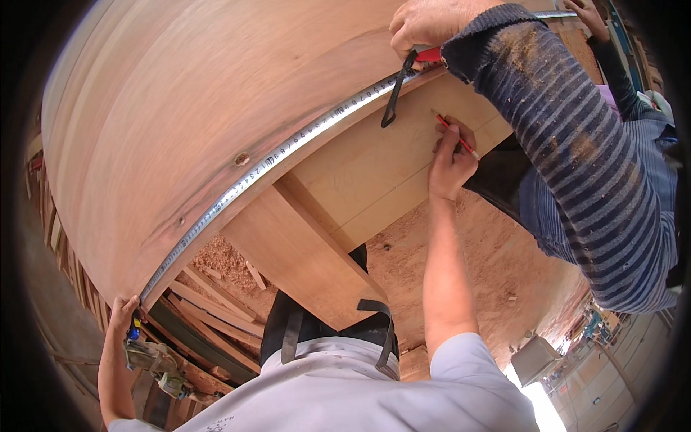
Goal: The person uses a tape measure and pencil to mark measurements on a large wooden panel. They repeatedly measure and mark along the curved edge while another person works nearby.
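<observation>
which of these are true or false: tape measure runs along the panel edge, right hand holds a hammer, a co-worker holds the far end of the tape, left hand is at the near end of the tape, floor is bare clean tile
1. A tape measure runs along the edge of the big wooden panel. True.
2. The right hand holds a hammer. False: it holds a red pencil against the lighter board.
3. A co-worker's hand in a striped sleeve holds the tape's far end. True.
4. The left hand is at the tape's near end. True.
5. The floor is clean tile. False: it is covered in reddish sawdust.
</observation>
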The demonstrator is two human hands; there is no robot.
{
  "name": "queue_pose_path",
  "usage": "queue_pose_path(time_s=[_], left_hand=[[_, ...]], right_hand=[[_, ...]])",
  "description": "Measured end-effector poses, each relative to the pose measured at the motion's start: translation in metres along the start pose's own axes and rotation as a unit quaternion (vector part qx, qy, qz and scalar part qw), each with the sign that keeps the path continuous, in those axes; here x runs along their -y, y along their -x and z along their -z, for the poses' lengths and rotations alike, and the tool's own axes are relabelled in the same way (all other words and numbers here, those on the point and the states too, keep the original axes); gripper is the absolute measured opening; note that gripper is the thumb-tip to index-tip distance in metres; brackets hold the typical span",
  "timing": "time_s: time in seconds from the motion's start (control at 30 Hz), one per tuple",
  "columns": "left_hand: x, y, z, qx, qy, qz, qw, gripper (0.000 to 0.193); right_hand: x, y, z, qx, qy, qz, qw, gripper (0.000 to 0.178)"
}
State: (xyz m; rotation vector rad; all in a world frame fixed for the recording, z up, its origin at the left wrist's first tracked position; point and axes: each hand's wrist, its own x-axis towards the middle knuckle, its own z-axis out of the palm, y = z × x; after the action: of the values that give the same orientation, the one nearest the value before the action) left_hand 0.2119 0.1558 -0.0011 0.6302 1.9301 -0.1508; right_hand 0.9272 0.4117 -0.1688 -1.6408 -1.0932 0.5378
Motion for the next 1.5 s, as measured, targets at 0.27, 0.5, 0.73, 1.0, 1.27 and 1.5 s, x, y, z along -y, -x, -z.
queue_pose_path(time_s=[0.27, 0.5, 0.73, 1.0, 1.27, 1.5], left_hand=[[-0.002, 0.000, -0.001, -0.006, -0.003, 0.001, 1.000, 0.058], [0.001, -0.001, 0.000, -0.004, -0.011, -0.005, 1.000, 0.057], [0.005, -0.001, -0.001, -0.012, -0.005, -0.002, 1.000, 0.058], [0.001, -0.001, -0.003, -0.014, 0.010, 0.001, 1.000, 0.056], [0.006, -0.003, -0.001, -0.013, 0.006, -0.005, 1.000, 0.059], [0.006, -0.002, -0.001, -0.010, 0.010, -0.004, 1.000, 0.057]], right_hand=[[0.009, -0.001, 0.002, 0.002, 0.011, 0.000, 1.000, 0.024], [0.007, 0.026, 0.025, 0.014, -0.127, -0.078, 0.989, 0.019], [0.012, 0.047, 0.033, 0.031, -0.145, -0.083, 0.986, 0.022], [0.011, 0.045, 0.034, 0.042, -0.145, -0.081, 0.985, 0.020], [-0.003, 0.051, 0.039, 0.068, -0.089, -0.062, 0.992, 0.013], [0.007, 0.058, 0.042, 0.102, -0.022, -0.033, 0.994, 0.014]])
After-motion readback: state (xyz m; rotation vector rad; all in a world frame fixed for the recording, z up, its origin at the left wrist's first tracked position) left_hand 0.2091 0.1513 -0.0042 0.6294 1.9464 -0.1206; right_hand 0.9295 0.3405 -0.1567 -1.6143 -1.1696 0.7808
